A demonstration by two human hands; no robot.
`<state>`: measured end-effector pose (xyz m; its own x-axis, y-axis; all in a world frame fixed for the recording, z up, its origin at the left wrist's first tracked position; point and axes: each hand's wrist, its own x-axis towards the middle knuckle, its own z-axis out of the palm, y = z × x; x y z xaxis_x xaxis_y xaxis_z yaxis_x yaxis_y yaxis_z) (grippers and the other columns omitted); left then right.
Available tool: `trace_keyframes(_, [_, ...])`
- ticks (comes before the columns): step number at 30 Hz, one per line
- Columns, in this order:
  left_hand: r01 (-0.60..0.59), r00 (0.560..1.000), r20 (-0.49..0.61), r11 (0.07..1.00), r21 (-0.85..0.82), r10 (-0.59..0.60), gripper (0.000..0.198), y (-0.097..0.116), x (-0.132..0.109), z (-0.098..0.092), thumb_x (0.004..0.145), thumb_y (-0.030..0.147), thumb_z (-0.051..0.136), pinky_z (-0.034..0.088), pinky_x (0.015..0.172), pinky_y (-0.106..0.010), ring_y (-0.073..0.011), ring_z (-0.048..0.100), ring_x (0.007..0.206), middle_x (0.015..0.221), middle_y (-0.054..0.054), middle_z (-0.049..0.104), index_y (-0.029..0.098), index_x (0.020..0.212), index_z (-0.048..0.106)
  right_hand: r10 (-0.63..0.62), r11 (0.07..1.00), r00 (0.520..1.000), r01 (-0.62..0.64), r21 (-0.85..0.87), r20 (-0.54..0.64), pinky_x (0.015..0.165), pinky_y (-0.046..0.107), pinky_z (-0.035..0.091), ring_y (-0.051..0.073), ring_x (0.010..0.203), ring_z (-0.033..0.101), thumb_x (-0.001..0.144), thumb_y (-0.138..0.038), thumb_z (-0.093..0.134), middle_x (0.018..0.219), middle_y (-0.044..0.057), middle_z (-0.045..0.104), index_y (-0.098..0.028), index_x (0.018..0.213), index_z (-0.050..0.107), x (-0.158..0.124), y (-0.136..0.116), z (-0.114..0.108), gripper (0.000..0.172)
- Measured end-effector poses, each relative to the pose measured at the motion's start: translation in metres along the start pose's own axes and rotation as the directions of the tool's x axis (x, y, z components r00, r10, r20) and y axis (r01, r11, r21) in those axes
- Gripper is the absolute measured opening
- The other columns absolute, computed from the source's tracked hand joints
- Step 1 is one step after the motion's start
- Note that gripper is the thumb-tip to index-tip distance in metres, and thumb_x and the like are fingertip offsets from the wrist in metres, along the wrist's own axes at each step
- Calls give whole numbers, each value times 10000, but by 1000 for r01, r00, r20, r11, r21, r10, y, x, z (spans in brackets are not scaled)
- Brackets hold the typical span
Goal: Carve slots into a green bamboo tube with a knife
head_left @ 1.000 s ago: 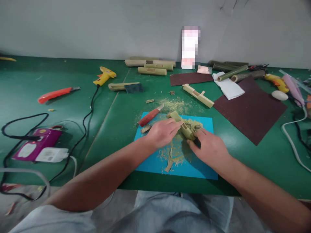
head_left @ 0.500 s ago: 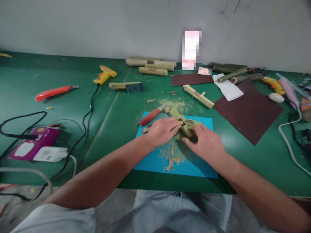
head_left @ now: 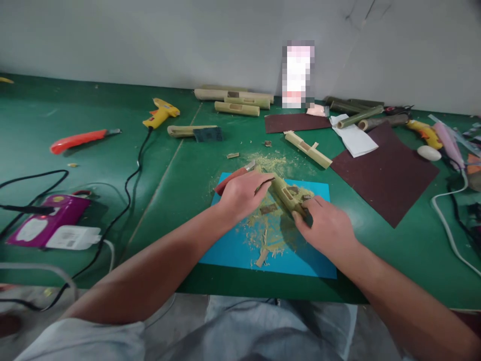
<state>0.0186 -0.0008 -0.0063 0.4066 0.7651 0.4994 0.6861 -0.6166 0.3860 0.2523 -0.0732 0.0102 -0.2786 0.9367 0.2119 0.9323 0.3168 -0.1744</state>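
Note:
My right hand is closed round the near end of a bamboo tube that has a rectangular slot cut in its upper side. The tube slants away to the left over a blue sheet strewn with shavings. Left of the tube, my left hand pinches a thin dark strip, its kind unclear. Partly behind that hand lies a red-handled knife, blade pointing away. A small brown piece rests on the sheet between my hands.
Several slotted bamboo tubes lie along the wall, another at right. Dark brown sheets and a yellow glue gun are to the right. At left are another glue gun, a red cutter and a purple power strip with cables.
My left hand has come off the tube's slot and moved left, now with the dark strip in its fingers. My right hand shifted slightly right with the tube; the small brown piece now shows.

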Motion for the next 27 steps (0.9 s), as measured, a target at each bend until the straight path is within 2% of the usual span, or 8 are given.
trace_keyframes(6, [-11,999,44,1000,1,11,260,-1,1,7,1011,274,516,583,870,-334,-205,724,970,1046,-71,767,161,1142,710,18,999,991,-22,32,131,571,303,319,194,748,632,907,-419,595,855,64,673,-186,816,609,0,-1,1,251])
trace_keyframes(12, [-163,971,172,986,-33,166,303,14,-9,10,1037,273,459,584,771,-286,-187,722,902,967,-72,749,169,1200,694,6,1000,990,-6,-1,141,582,307,327,196,766,647,948,-377,548,844,72,679,-173,814,632,1,-3,-1,258])
trace_keyframes(15, [-204,967,150,978,-33,207,297,15,-8,7,1037,269,459,581,778,-275,-183,720,916,966,-74,746,169,1178,700,4,1000,991,-2,-15,137,582,307,324,193,768,645,967,-372,518,853,77,683,-169,827,644,2,-5,-3,277])
trace_keyframes(17, [-213,972,94,976,-40,216,290,13,-6,4,1034,254,466,580,795,-274,-176,718,911,974,-75,746,161,1189,693,5,1000,991,-4,-11,132,580,311,324,192,762,641,971,-374,511,854,75,683,-171,827,645,2,-6,-2,282])
trace_keyframes(21, [-138,990,3,990,19,138,293,9,-2,4,1028,232,472,572,874,-300,-179,709,961,1061,-80,741,165,1231,672,1,1000,996,-3,18,92,597,313,349,200,779,638,964,-373,512,870,72,673,-185,829,631,1,-4,0,260])
trace_keyframes(24, [-37,998,50,998,52,35,289,7,-1,6,1028,252,475,571,890,-313,-187,707,981,1067,-79,740,175,1216,680,-17,998,999,15,65,30,625,306,386,211,843,638,950,-365,526,950,84,666,-189,899,622,0,-2,2,207])
trace_keyframes(27, [-43,994,104,999,20,41,302,8,-3,9,1035,267,458,576,869,-310,-190,705,972,1035,-86,737,158,1212,677,-24,996,999,22,85,31,619,303,395,215,843,634,937,-367,545,925,80,657,-197,873,606,0,-1,4,191])
